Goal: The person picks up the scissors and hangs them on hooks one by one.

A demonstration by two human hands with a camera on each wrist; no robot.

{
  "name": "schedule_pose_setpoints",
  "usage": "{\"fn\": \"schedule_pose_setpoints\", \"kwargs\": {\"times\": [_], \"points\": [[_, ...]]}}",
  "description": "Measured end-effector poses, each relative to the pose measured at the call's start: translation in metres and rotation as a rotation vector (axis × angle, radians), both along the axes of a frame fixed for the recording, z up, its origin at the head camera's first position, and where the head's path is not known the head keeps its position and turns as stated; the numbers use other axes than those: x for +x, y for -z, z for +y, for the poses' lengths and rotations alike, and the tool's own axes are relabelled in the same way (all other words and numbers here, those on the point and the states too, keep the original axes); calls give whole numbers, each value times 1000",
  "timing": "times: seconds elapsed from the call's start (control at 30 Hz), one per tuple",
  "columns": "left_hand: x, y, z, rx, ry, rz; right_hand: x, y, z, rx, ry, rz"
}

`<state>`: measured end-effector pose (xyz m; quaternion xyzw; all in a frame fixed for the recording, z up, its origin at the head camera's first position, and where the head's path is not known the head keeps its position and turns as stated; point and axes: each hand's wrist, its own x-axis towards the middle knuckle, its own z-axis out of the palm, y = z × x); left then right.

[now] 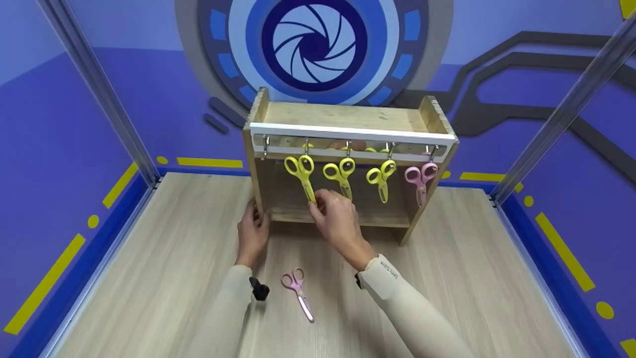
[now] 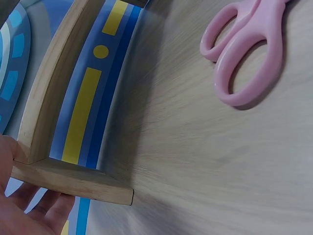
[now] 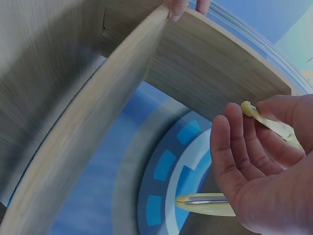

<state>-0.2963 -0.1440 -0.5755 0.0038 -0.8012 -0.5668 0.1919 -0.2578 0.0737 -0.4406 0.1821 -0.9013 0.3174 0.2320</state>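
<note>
My right hand [image 1: 340,219] pinches the tip of the leftmost yellow scissors [image 1: 302,174], which hang by a handle loop from a hook. In the right wrist view, thumb and forefinger meet on that yellow tip [image 3: 249,108]. My left hand [image 1: 253,233] grips the left side panel of the wooden rack [image 1: 340,115] near its foot, fingers behind the board in the left wrist view. Two more yellow scissors, one in the middle [image 1: 339,174] and one further right [image 1: 381,178], hang beside pink scissors [image 1: 421,180] at the right end.
Another pair of pink scissors [image 1: 298,293] lies on the wood-grain table [image 1: 198,278] between the forearms. The leftmost hook [image 1: 266,146] on the white-edged rail [image 1: 348,131] is bare. Blue patterned walls [image 1: 144,89] with metal corner posts [image 1: 571,107] enclose the table.
</note>
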Motion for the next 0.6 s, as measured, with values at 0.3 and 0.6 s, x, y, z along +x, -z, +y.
{"fn": "schedule_pose_setpoints", "kwargs": {"times": [0.3, 0.6], "points": [[0, 0, 0, -9, -8, 29, -5, 4, -2, 3, 21, -18], [0, 0, 1, -10, -6, 25, -5, 5, -2, 17, 25, -14]]}}
